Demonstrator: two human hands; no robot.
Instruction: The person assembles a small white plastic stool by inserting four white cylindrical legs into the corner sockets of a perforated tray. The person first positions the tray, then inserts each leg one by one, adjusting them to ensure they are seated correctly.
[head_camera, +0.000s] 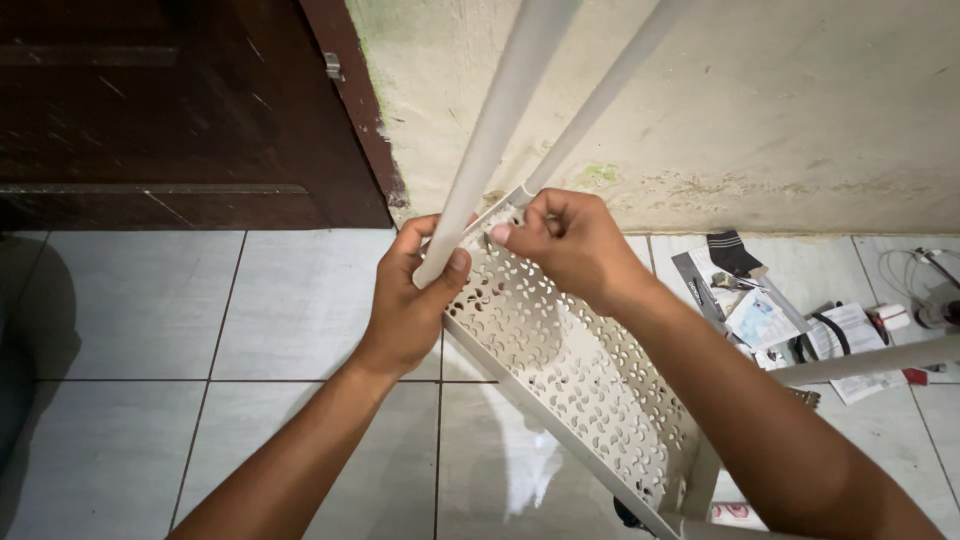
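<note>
Two hands: both at the top corner of a white perforated shelf panel, held above the tiled floor.
Left hand: wrapped round the lower end of a white tube; thumb across the front, fingers curled behind, closed tight on it.
Right hand: pinching the panel's corner edge; thumb tip pressed on the rim, fingers folded shut over it.
Second white tube: slanting up from the same corner, just beside the right hand.
Shelf panel: tilted, running down and right from the fingers, passing under the right forearm.
Third tube: lying across at right.
Floor by the wall: papers, a dark sock, a small roll.
Door: dark wood, top left.
</note>
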